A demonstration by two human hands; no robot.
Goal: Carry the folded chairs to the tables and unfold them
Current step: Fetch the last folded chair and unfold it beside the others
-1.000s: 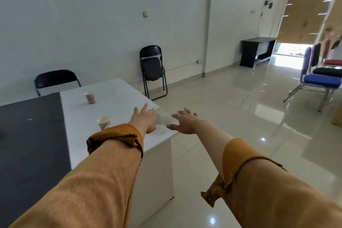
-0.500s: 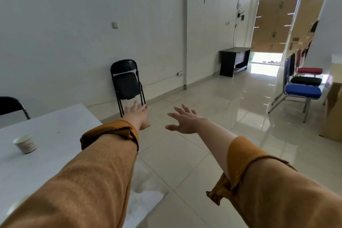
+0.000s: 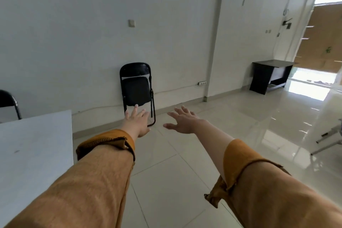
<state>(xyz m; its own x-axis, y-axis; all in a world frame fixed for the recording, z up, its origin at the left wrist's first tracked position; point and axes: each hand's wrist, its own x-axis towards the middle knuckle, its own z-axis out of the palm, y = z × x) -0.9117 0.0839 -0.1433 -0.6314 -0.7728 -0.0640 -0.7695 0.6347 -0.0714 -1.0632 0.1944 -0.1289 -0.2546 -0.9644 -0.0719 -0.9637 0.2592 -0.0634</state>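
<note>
Folded chair point(image 3: 136, 90) — black, padded seat flipped up flat against the rounded backrest, thin metal frame. Standing on the glossy tiled floor point(image 3: 166, 181), leaning on the white wall just above centre frame.

Left hand point(image 3: 137, 121) stretched toward it, fingers straight and spread, holding nothing. Overlaps the chair's lower legs in the picture without gripping them. Right hand point(image 3: 182, 121) just to the right at the same height, palm down, fingers splayed, likewise holding nothing, over bare tile. Mustard-brown sleeves on both arms, cuffs bunched at the forearm.

White bench point(image 3: 35, 144) at the left edge of the frame — curved back of a second black chair point(image 3: 8, 101) behind it at far left. Dark bench point(image 3: 270, 74) against the far wall at right, beside a bright doorway. Wall switch point(image 3: 131, 23) above the folded chair, socket strip point(image 3: 202, 83) low on the wall to its right.
</note>
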